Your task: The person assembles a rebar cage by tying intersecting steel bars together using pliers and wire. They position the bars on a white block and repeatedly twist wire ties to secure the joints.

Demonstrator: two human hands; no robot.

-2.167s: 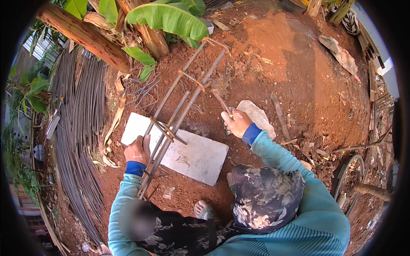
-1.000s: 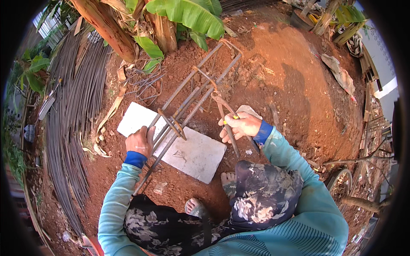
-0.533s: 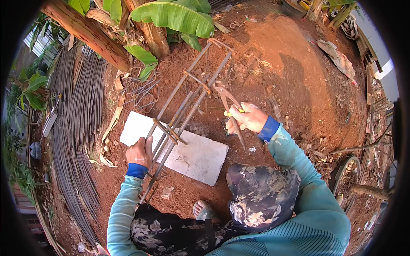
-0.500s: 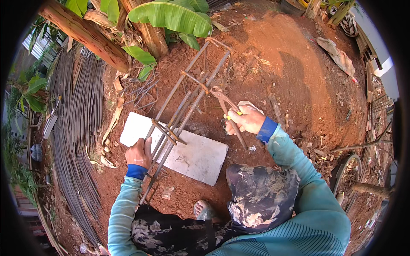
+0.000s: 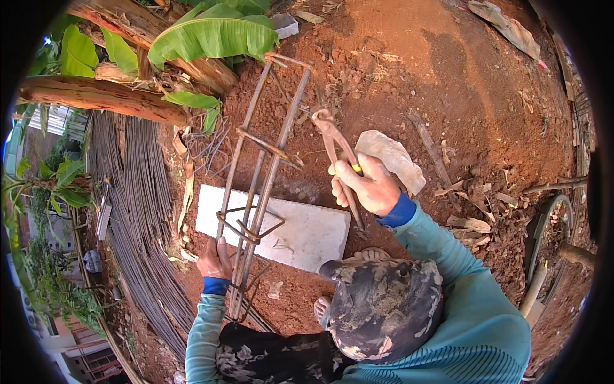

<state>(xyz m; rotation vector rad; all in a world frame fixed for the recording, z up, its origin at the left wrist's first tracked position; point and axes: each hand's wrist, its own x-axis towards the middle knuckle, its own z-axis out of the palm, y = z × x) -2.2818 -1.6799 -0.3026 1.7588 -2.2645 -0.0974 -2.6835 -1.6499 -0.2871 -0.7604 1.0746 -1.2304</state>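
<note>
My left hand (image 5: 215, 260) is closed around the lower left bar of a long, narrow rebar cage (image 5: 271, 173), thumb resting along the steel. The cage is made of rusty straight bars with bent stirrups (image 5: 256, 233) across them, and it slants away from me over a pale rectangular slab (image 5: 307, 233). In my right hand (image 5: 374, 185) is a pair of rusty pincers (image 5: 331, 136), gripped by the handles with the jaws upward. The pincers' head is just right of the cage's upper part, apart from the bars.
A pale stone chunk (image 5: 391, 160) lies beyond my right hand. Bundled steel rods (image 5: 144, 192) stretch along the left, near banana trunks (image 5: 102, 99) and a broad leaf (image 5: 214, 37). Wood scraps (image 5: 470, 224) and a curved rim (image 5: 543, 224) are on the right, on reddish soil.
The cage appears rolled, its stirrups now facing another way. The pincers have come away from the right bar. My view has turned, and the stone shows more fully.
</note>
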